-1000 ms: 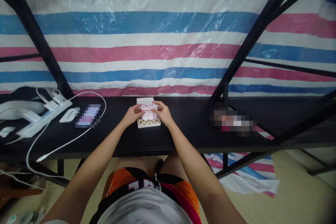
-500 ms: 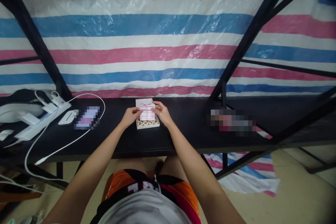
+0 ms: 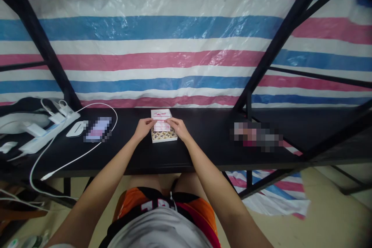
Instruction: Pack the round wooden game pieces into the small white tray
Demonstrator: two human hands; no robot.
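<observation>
On the black desk (image 3: 122, 155) lies a white box (image 3: 153, 138) with rows of round, pale Chinese chess pieces (image 3: 164, 135) showing at its near end. Above it is a folded paper chessboard (image 3: 161, 124), white with red grid lines and red writing. My left hand (image 3: 144, 128) pinches its left edge between thumb and fingers. At the right edge, my right hand (image 3: 178, 126) grips the same sheet. The sheet covers the far part of the box, so what lies beneath is hidden.
To the left are a power strip (image 3: 43, 135) with plugs, a white cable (image 3: 72, 159), a small white flat item (image 3: 77, 128) and a blurred phone (image 3: 99, 129). A pixelated object (image 3: 255, 135) lies right. Black metal posts (image 3: 261, 62) and a striped plastic sheet (image 3: 157, 60) stand behind.
The folded chessboard has shifted slightly away from me, and more chess pieces show at the near end. My right hand's fingers have come in closer over the sheet.
</observation>
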